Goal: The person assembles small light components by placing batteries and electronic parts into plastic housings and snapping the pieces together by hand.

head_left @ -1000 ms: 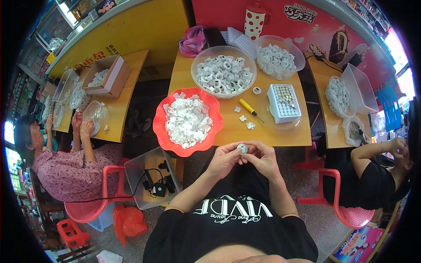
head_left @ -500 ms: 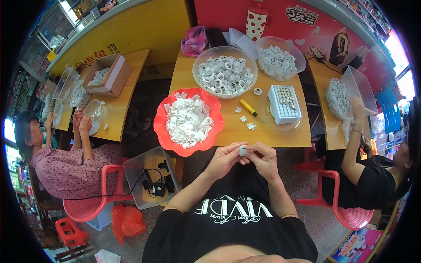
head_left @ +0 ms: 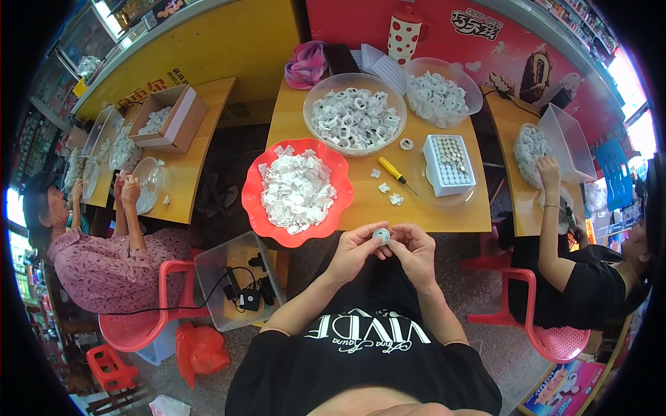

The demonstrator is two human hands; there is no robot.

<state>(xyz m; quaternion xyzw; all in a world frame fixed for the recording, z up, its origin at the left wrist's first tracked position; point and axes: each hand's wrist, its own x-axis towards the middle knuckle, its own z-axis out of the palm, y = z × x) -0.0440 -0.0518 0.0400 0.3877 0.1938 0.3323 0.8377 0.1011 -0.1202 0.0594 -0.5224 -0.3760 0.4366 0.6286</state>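
Note:
My left hand [head_left: 356,255] and my right hand [head_left: 415,258] meet just off the table's front edge. Between their fingertips they pinch a small round white plastic part [head_left: 381,236] with a dark slot in its face. Both hands are closed on it. To the left stands a red wavy-rimmed bowl [head_left: 250,201] heaped with flat white plastic pieces [head_left: 298,191]. On the table ahead lie a yellow-handled screwdriver [head_left: 392,170] and a few small loose white pieces [head_left: 396,200]. Another round white part [head_left: 406,144] rests farther back.
A white tray [head_left: 444,186] holds rows of round metal cells. Behind are two clear bowls [head_left: 307,114] [head_left: 477,97] of white parts and a polka-dot cup [head_left: 404,38]. People work at side tables left and right. A clear bin [head_left: 229,315] with black adapters stands at lower left.
The round part has tilted between my fingers, so more of its slotted face shows. The person on the right has lowered a hand toward the near end of the parts pile.

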